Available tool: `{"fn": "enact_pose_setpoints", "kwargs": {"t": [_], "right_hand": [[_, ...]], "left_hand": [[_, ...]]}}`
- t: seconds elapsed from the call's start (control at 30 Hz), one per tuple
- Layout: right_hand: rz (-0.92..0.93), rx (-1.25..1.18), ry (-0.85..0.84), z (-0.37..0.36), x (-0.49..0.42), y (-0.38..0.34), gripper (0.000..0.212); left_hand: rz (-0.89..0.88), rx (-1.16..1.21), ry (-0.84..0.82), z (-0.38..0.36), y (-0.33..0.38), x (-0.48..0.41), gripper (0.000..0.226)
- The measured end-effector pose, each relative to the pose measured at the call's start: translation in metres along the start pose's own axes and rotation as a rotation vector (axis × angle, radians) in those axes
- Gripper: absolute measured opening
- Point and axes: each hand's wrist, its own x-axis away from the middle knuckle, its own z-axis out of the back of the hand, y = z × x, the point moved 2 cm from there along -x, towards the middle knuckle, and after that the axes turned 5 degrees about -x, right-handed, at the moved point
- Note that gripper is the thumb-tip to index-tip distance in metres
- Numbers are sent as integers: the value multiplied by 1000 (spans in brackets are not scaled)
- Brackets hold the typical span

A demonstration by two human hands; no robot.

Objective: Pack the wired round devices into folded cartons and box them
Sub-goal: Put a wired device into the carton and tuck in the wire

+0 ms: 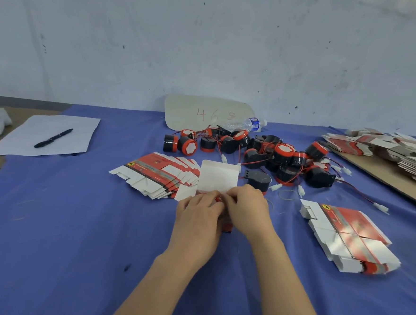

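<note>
- Right now my left hand (198,214) and my right hand (247,208) meet at the middle of the table, fingers curled and pinching one carton (218,178) between them.
- The carton's long axis runs from me toward the wall. Its open end points away from me, with the white tuck flap standing up and leaning back.
- My hands hide most of the red body; only a strip shows between my wrists. I cannot tell whether anything is inside.
- The pile of round devices (283,157), black with red caps and red wires ending in white plugs, lies just beyond and to the right of the carton.
- One black device (259,179) sits just beside my right fingers, near the flap.
- A fanned stack of flat cartons (159,175) touches the flap's left edge; a second flat stack (348,236) lies to my right, apart from my hands.
- More flat cartons are heaped on a cardboard sheet (385,177) at the far right.
- A rubber band (287,195) lies on the cloth between the pile and the second stack.
- A clear water bottle (244,124) lies on its side behind the pile, in front of a cardboard piece (206,110) marked in red that leans on the wall.
- Far left, a black pen (53,138) rests on a sheet of paper (28,142).
- A blue cloth (84,227) covers the table; the wall (219,46) behind is scuffed and whitish.
</note>
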Motion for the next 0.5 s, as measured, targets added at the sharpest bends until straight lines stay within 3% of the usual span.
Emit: {"fn": "enact_pose_setpoints", "kwargs": {"t": [0.17, 0.5], "right_hand": [[-83, -185, 110, -3, 1, -8, 5], [-44, 18, 125, -1, -1, -5, 13]], "left_hand": [[-12, -1, 5, 1, -3, 0, 33], [51, -27, 49, -5, -1, -1, 27]]}}
